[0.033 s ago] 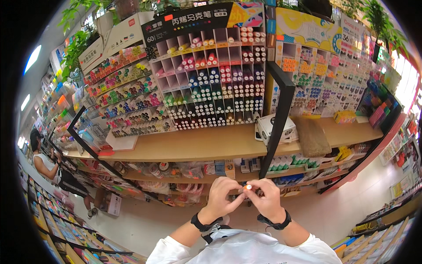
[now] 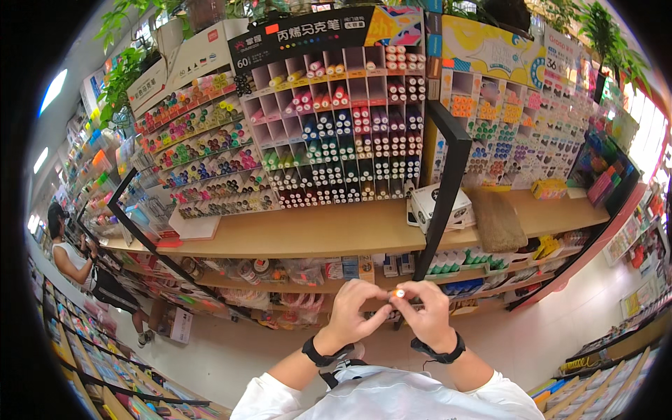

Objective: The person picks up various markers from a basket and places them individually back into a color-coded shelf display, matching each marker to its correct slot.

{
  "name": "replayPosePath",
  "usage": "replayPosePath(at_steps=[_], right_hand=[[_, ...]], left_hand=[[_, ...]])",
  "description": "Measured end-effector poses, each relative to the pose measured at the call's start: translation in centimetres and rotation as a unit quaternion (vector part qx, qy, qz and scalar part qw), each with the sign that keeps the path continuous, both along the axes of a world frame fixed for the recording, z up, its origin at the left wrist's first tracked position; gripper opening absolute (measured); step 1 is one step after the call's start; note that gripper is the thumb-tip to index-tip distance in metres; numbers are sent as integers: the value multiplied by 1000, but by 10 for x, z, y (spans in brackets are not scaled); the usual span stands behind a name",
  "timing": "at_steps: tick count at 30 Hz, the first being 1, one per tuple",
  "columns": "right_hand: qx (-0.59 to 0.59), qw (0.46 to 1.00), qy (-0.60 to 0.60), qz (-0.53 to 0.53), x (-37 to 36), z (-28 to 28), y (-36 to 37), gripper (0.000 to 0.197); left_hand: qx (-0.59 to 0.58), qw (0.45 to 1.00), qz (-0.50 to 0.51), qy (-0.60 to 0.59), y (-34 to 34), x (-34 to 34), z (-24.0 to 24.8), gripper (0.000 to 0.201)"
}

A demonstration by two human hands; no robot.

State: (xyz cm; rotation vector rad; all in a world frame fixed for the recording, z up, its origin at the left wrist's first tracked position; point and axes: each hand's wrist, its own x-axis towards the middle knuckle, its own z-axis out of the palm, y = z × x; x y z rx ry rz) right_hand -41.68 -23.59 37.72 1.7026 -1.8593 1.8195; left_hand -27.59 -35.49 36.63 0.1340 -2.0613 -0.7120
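A small marker [image 2: 400,293] with a round white end and a touch of orange is held in front of my body, its end facing up toward me. My right hand [image 2: 432,318] pinches it between thumb and forefinger. My left hand [image 2: 351,313] curls in from the other side, its fingertips meeting the marker beside the right fingers. Most of the marker's body is hidden by the fingers. Beyond my hands stands a compartment rack [image 2: 378,87] filled with markers sorted by colour, with some empty slots.
A wooden counter [image 2: 315,234] runs under the racks. White boxes [image 2: 442,203] and a brown cushion-like pad [image 2: 495,220] lie on it, beside a black upright bar [image 2: 448,175]. Packaged goods fill the lower shelves. Another person [image 2: 73,262] stands at far left.
The marker's end has tilted and shifted slightly up and right with my right fingers. Both hands stay close together in nearly the same place.
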Motion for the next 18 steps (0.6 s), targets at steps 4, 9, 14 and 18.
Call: replayPosePath(at_steps=[4, 9, 14, 18], right_hand=[[-76, 997, -10, -26, -14, 41, -16, 20], [-216, 976, -6, -1, -15, 104, -54, 20], [-273, 951, 129, -71, -34, 161, -95, 23], [-303, 936, 152, -92, -44, 188, -137, 21]], left_hand=[[53, 998, -36, 4, -15, -7, 45, 34], [-33, 994, -43, 92, -29, -28, 114, 48], [-31, 986, -70, 149, -57, -65, 159, 57], [16, 985, -98, 144, -86, -77, 179, 60]])
